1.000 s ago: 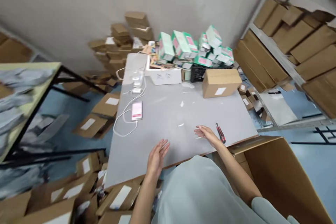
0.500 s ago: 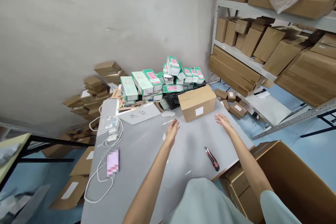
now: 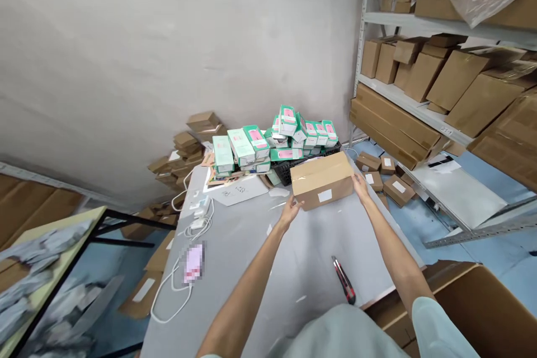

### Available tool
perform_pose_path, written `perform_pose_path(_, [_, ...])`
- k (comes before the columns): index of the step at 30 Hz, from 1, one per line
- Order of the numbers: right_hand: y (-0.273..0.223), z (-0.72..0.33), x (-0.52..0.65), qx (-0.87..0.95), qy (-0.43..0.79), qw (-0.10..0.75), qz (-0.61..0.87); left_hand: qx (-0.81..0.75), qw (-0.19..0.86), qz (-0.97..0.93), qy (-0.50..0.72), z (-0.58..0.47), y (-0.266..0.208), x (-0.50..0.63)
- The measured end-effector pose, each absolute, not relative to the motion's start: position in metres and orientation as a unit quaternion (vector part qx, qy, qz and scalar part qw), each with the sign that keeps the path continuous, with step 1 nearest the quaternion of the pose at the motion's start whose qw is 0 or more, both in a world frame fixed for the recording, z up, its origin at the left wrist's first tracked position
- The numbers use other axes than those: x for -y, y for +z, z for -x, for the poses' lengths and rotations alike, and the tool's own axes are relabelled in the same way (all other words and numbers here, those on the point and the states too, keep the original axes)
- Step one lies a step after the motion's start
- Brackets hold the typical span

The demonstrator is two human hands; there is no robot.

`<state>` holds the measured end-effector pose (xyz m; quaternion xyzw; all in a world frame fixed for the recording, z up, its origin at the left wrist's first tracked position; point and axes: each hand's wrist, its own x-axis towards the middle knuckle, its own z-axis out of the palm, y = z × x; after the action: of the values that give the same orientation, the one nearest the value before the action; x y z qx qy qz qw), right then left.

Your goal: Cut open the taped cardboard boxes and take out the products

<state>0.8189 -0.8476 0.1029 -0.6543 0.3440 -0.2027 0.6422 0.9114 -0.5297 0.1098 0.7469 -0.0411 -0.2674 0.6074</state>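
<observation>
A closed cardboard box (image 3: 323, 182) with a white label on its front rests on the grey table (image 3: 247, 251). My left hand (image 3: 290, 210) grips its near left corner, the fingers at the lower edge. At the opposite end, my right hand (image 3: 359, 187) presses against the right side, with some of its fingers hidden behind the box. A red and black utility knife (image 3: 344, 281) lies on the table between my forearms, its blade end pointing away from me.
Green and white boxes (image 3: 255, 142) are piled behind, partly in a black crate (image 3: 282, 172). A power strip (image 3: 202, 210) and white cables lie on the left. A large open carton (image 3: 482, 307) stands at the right. Shelving (image 3: 403, 98) with cartons rises beyond.
Both hands have moved forward from apart in the air to the two ends of the cardboard box. The view has shifted slightly; the utility knife lies as before.
</observation>
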Motion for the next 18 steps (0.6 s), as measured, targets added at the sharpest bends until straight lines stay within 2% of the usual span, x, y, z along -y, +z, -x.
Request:
perform_pose_path(5, [0.091,-0.776,0.802,-0.318,-0.184,0.644,0.672,-0.022,0.586,-0.789,-0.182,-0.861,0.099,0.459])
perform_pose_path(11, [0.096,-0.71,0.691,-0.266,-0.152,0.666,0.68,-0.083,0.547,-0.831,-0.065,-0.779,0.103,0.332])
perform_pose_path(18, [0.104,-0.627,0.577,-0.229,-0.062,0.663,0.71,-0.153,0.529,-0.833,0.046,-0.7,0.091,0.215])
